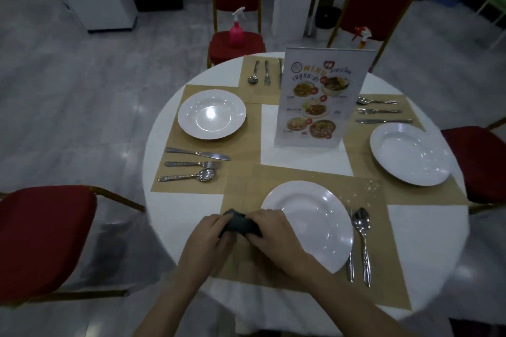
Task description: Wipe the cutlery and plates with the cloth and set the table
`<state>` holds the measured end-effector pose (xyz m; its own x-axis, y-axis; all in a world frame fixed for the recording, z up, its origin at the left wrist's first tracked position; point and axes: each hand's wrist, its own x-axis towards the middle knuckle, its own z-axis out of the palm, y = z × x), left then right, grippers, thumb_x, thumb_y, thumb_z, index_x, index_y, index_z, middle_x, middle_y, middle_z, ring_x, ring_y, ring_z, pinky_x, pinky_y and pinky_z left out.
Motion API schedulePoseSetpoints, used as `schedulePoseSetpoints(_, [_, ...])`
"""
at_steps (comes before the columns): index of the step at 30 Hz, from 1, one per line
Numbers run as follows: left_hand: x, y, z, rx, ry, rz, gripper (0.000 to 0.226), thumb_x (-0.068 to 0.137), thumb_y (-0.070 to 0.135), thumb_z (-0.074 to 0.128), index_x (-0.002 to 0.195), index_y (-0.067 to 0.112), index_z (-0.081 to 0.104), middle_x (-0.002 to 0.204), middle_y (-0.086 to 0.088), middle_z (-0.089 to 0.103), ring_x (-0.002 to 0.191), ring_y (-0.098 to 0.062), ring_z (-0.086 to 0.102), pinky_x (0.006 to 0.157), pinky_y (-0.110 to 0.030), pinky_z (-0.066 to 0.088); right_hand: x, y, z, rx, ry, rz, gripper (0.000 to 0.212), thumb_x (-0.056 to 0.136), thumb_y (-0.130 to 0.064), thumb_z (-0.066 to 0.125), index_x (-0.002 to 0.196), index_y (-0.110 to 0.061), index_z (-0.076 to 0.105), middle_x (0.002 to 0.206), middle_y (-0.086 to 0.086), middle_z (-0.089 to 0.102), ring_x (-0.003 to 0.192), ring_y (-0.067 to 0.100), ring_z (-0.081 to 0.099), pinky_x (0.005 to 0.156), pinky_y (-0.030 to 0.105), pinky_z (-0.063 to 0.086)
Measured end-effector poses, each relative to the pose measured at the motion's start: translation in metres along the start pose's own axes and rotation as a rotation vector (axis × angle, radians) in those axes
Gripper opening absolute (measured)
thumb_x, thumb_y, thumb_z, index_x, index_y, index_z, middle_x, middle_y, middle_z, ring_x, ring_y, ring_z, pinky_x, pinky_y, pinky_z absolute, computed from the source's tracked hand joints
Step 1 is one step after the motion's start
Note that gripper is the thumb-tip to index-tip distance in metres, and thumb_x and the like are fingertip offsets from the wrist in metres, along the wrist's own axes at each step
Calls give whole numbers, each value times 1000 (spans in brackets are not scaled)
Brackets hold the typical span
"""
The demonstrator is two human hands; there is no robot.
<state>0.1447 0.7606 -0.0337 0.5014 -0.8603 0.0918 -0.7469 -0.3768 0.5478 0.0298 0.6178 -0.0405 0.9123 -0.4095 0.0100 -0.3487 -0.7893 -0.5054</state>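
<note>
A dark cloth (241,223) is bunched between both hands just left of the near white plate (315,224). My left hand (209,236) grips its left end and my right hand (271,230) grips its right end, over the near tan placemat (369,309). A spoon (362,238) and another piece of cutlery (350,260) lie right of that plate. The left setting has a plate (212,114) with knife (198,153), fork (193,164) and spoon (187,176). The right setting has a plate (410,153) and cutlery (379,111). More cutlery (267,72) lies on the far mat.
A standing menu card (320,98) occupies the middle of the round white table (306,156). Red chairs (43,238) surround the table; a pink spray bottle (236,30) stands on the far chair seat, and another spray bottle (362,37) shows behind the menu.
</note>
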Motion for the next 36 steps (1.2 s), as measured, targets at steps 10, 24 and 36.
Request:
schedulePoseSetpoints(10, [78,104,48,-176,-88,162,32,89,13,64,120,18,62,108,4,63,95,-12,57,80,-24,49,-52,82,-83,206,368,343,19,80,-26,72,97,-19,67,88,-7,68,81,10,59,74,27,48])
schedulePoseSetpoints(24, [130,270,215,118,-415,450,38,93,15,46,131,18,50,124,-4,56,111,-22,52,91,-33,42,-184,249,-140,0,378,764,18,84,-15,67,102,-18,65,97,-2,65,90,14,56,81,27,46])
schedulePoseSetpoints(36, [130,262,222,48,-539,335,35,91,22,50,124,17,58,121,-1,61,114,-21,54,97,-32,41,-191,295,-160,25,110,513,50,80,-53,63,118,-21,58,111,-6,60,102,11,53,88,24,41])
